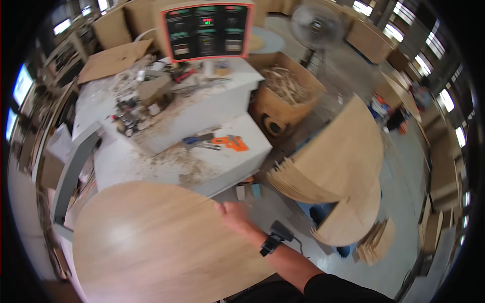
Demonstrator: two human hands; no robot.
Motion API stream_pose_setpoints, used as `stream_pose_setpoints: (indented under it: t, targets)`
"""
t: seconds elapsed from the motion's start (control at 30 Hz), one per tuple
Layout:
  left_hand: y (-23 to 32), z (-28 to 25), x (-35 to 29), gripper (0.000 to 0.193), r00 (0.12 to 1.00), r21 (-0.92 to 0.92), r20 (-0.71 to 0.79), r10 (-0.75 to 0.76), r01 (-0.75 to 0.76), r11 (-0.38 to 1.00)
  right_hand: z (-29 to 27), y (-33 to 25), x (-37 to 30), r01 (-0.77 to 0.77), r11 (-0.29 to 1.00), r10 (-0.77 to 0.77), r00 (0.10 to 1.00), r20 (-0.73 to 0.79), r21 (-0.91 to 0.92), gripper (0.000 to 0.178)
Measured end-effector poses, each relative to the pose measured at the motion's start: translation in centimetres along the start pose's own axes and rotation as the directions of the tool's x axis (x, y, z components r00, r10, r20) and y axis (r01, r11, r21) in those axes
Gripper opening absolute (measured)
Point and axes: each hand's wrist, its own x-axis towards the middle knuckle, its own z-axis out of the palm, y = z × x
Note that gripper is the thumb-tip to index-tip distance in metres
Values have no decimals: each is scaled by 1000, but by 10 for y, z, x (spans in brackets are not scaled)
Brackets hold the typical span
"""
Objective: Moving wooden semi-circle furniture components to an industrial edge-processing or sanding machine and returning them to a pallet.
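Note:
A large rounded wooden panel point(151, 242) with a light grain fills the lower left, close in front of me. My right hand point(235, 217) is closed at its far right edge, the fingertips partly hidden and softened by blur. A dark wristband point(272, 244) is on that wrist. My left hand does not show. Just beyond the panel stands a white machine table point(230, 174), strewn with wood dust. On it lie an orange tool point(230, 143) and a blue-handled tool point(198, 138).
A control panel point(207, 31) rises at the back. Behind the table are a carton point(288, 108) of wood strips and a fan point(316, 28). Stacked curved wooden panels point(338, 156) stand at the right, with smaller wood pieces point(376, 241) nearby. A grey curved bar point(70, 171) borders the left.

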Motion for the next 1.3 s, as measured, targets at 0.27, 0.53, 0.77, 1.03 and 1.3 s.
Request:
stream_pose_setpoints:
  t: [0.27, 0.53, 0.77, 1.03, 1.3]
  targets:
    - [-50, 19, -20, 54, 975, -89, 169, -144, 161, 983, -11, -19, 82, 179, 983, -175, 980, 93, -46, 34]
    - [83, 87, -31, 47, 966, 127, -256, 46, -14, 992, -61, 5, 90, 208, 957, -178, 972, 155, -204, 62]
    - [183, 148, 98, 53, 858, 723, 90, 505, -405, 560, -84, 9, 72, -11, 984, 66, 949, 310, -177, 69]
    - [200, 197, 168, 57, 814, 808, 303, 495, -495, 319, -54, 21, 85, -72, 953, 127, 977, 172, -293, 48]
    - [164, 158, 199, 51, 784, 817, 388, 485, -536, 211, -46, 13, 57, -97, 914, 183, 965, 189, -394, 42]
